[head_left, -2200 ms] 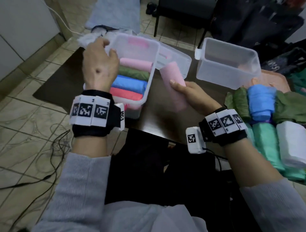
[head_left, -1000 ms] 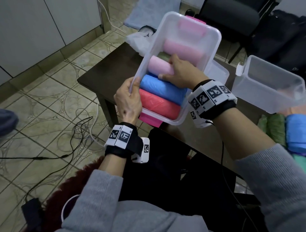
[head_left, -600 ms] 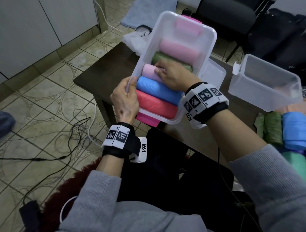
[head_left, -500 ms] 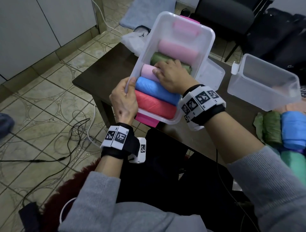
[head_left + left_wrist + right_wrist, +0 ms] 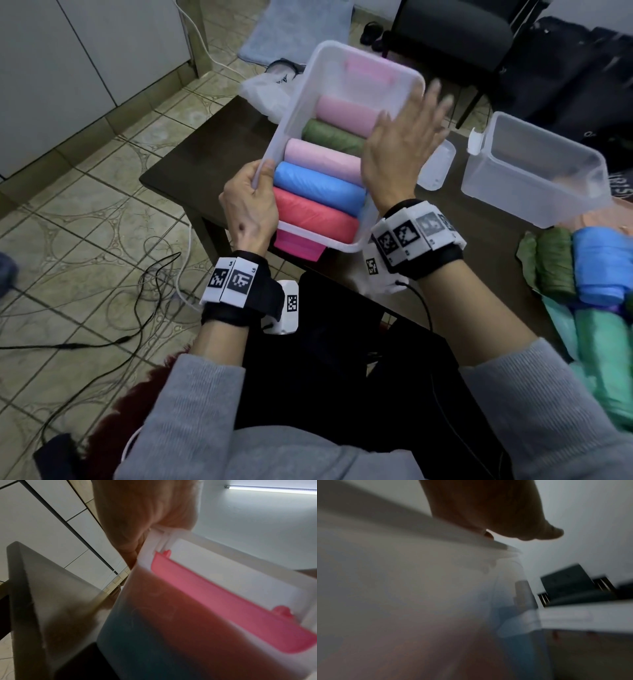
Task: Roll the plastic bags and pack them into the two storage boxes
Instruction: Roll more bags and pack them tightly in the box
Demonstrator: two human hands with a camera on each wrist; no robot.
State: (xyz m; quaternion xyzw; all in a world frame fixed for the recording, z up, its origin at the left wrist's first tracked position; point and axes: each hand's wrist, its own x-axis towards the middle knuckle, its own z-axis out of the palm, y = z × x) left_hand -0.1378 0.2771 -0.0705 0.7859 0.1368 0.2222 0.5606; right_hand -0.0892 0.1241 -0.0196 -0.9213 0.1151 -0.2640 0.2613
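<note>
right hand (image 5: 399, 150) lifted off rolls, fingers spread | left hand (image 5: 250, 209) grips tilted box (image 5: 342, 61) | rolls crosswise

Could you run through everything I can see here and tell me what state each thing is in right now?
Left hand: grips the near box's rim.
Right hand: fingers spread, holding nothing, over the box.
Near storage box: lid off, tilted, holds five rolls.
Far storage box: lid off, no rolls seen inside.
Pink roll: packed between green and blue.
Loose rolls: on the table, unpacked.
</note>
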